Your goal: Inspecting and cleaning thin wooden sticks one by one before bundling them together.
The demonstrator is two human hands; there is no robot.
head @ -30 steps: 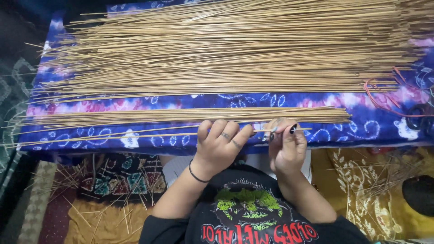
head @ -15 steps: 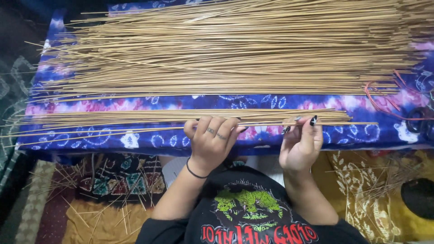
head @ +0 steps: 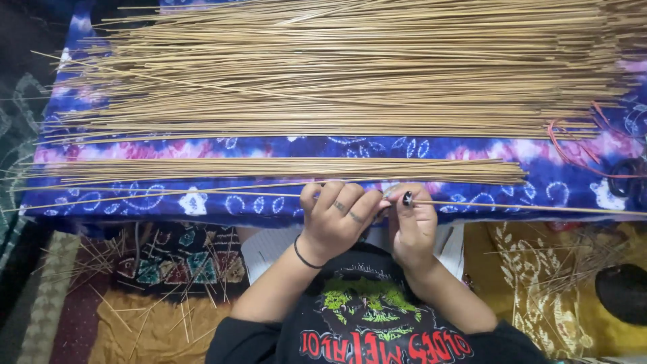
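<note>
— What is changed from half a second ago?
— The right hand is brought beside the left hand; one stick is pinched by both above the cloth.

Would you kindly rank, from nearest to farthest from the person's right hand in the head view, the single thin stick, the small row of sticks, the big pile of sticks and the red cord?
1. Single thin stick: pinched in the right hand.
2. Small row of sticks: just above the hand.
3. Red cord: up and to the right.
4. Big pile of sticks: across the top; close to the cord's distance, hard to call.
</note>
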